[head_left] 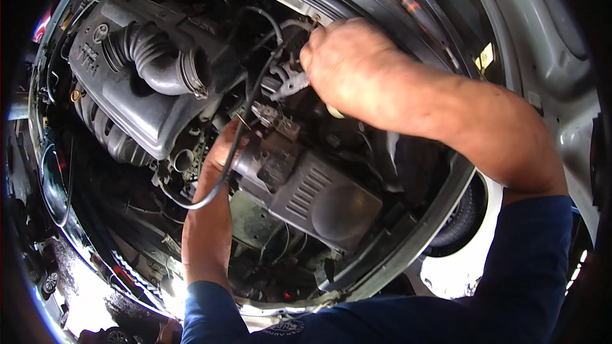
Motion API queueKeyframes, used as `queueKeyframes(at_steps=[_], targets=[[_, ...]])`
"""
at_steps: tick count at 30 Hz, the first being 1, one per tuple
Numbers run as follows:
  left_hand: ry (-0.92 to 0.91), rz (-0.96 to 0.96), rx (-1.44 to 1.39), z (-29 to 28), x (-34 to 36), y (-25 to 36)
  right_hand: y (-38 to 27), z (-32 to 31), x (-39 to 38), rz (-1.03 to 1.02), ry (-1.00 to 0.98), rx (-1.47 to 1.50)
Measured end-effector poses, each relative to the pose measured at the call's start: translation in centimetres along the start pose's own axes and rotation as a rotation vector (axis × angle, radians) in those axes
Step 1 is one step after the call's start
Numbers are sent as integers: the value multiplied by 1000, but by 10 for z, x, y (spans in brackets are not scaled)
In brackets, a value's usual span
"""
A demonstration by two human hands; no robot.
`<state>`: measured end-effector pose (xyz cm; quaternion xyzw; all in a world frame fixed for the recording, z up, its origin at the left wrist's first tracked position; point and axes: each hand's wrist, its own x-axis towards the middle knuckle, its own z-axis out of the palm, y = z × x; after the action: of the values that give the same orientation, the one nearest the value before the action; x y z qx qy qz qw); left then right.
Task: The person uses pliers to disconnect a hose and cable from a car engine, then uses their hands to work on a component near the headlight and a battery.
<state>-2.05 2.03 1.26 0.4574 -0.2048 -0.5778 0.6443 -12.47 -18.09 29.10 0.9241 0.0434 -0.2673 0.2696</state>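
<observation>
Airbox [319, 191] is met at its round neck [244, 164] by the left hand [224, 146], whose fingertips are hidden, so whether they are clamped or only rested there cannot be told. The fingers of the right hand [347, 54] are seen curled beside a metal bracket [290, 86], but their tips are turned out of sight, and what is gripped, if anything, cannot be told. In front of the left hand a black hose [203, 204] is looped; it is smooth and rubbery, and would probably be bent with some spring. The airbox itself is set in the engine bay toward the near edge [409, 250], its lid moulded in dull grey plastic with a row of slots and a shallow round dome. It is judged light for its bulk and stiff, dusty rather than slick, and best held by the lid's outer corners, with the neck spared from twisting since thin plastic may crack. Beneath it a pale, stained plate [252, 216] is partly exposed. Farther out, a ribbed duct [156, 57] is lain over the broad, smooth engine cover [127, 114]; its folds should flex readily, while its open end is ringed by a stiffer collar.
</observation>
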Motion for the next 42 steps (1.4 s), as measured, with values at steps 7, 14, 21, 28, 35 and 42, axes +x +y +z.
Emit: queueKeyframes(at_steps=[7,14,21,28,35,42], targets=[[390,62,503,-14,-90,-2,10,30,-106,255,26,1039],[704,-267,860,70,-183,70,-121,67,-174,218,113,1755],[429,30,315,179,-290,64,-219,13,-150,-173,357,1708],[755,31,-331,235,-310,5,-250,-24,-157,-459,324,1441],[906,131,-179,219,-389,14,-217,10,-151,-122,226,1585],[1445,-327,256,170,-466,-40,-135,78,-76,388,605,1420]])
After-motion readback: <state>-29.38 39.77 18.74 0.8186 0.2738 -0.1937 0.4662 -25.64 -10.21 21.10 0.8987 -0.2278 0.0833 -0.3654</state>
